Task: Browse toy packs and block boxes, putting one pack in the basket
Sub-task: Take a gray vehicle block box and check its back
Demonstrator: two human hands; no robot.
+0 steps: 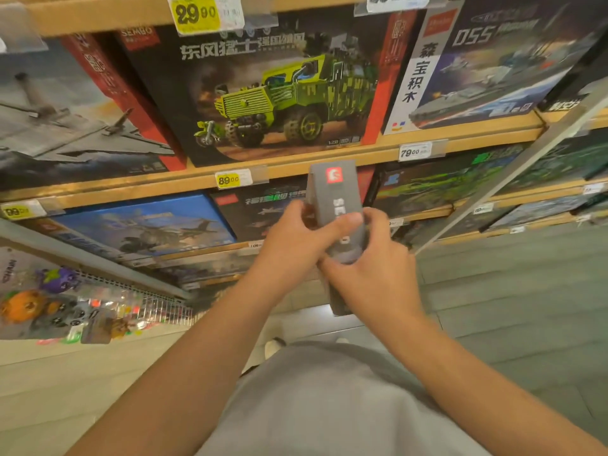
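Wooden shelves [329, 161] running across the view, edged with price tags: yellow "29.90" [197, 13], yellow "89.00" [228, 180], white "79.00" [414, 152]. Pale tiled floor [513, 291] below. Grey shirt [329, 399] at bottom centre, a shoe [272, 347] just beyond it.

Block box [335, 195]: grey, narrow edge showing, red logo near the top.
Pose: upright, tilted slightly.
Place: held before the shelves.

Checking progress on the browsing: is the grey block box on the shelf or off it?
Off the shelf. The grey block box is held edge-on in front of it, the left hand and right hand gripping its lower part.
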